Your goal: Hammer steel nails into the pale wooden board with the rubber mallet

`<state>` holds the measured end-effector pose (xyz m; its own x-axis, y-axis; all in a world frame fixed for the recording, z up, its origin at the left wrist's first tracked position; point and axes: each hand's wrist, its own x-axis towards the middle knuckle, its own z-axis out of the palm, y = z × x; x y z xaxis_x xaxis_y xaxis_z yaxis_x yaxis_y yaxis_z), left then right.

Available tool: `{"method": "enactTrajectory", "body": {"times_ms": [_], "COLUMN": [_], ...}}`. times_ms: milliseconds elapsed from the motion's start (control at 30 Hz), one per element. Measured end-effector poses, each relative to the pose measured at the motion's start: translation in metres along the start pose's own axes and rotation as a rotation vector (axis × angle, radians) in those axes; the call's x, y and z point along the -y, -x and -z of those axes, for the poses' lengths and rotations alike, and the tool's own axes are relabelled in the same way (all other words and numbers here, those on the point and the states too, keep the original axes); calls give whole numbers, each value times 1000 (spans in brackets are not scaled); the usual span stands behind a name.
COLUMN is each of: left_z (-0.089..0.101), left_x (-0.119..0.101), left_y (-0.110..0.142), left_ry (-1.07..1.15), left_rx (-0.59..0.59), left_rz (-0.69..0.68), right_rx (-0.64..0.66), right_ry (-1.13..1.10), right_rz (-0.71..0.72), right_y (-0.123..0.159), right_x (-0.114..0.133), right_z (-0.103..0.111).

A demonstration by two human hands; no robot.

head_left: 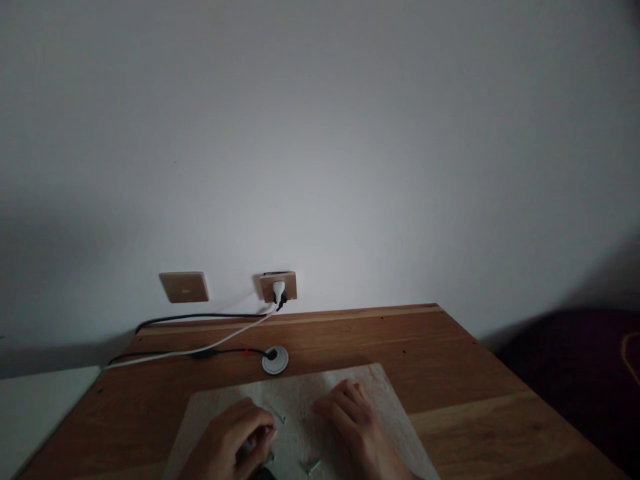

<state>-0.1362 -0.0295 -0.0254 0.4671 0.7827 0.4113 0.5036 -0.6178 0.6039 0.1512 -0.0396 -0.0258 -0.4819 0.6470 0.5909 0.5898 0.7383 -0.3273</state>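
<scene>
A pale, worn board (370,383) lies on the wooden table under both hands. My left hand (230,433) is over its left side, fingers curled and thumb pressed toward the forefinger; whatever sits between them is hidden. Below that hand a dark object (263,473) is cut off by the frame edge. My right hand (357,423) rests at the board's right side with its fingers bent together, and I cannot make out anything in them. Between the hands are small greenish screw-like pieces, one toward the back (280,417) and one nearer (313,467).
The wooden table (350,337) meets a white wall. A wall socket (290,285) holds a white plug (279,290) with cables running left. A round cable grommet (275,360) lies behind the board. A white flat surface (45,407) is at left, a dark rounded shape (565,373) at right.
</scene>
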Motion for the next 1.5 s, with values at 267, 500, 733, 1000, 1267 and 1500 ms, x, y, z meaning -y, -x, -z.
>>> {"method": "enactTrajectory", "body": {"times_ms": [267, 500, 733, 1000, 1267, 1500], "left_z": [-12, -22, -19, -13, -15, -11], "left_x": [8, 8, 2, -10, -5, -5], "left_y": [-8, -18, -22, -23, -20, -22], "left_ry": [40, 7, 17, 43, 163, 119], "left_rx": [-40, 83, 28, -24, 67, 51], "left_rz": [-25, -58, -100, -48, 60, 1], "right_rx": [49, 72, 190, 258, 259, 214], "right_ry": [-41, -40, 13, -39, -208, -60], "right_rz": [293, 119, -132, -195, -241, -295], "right_y": [0, -1, -21, -36, -40, -7], "right_x": [10, 20, 29, 29, 43, 24], "right_z": [2, 8, -1, -12, 11, 29]}}
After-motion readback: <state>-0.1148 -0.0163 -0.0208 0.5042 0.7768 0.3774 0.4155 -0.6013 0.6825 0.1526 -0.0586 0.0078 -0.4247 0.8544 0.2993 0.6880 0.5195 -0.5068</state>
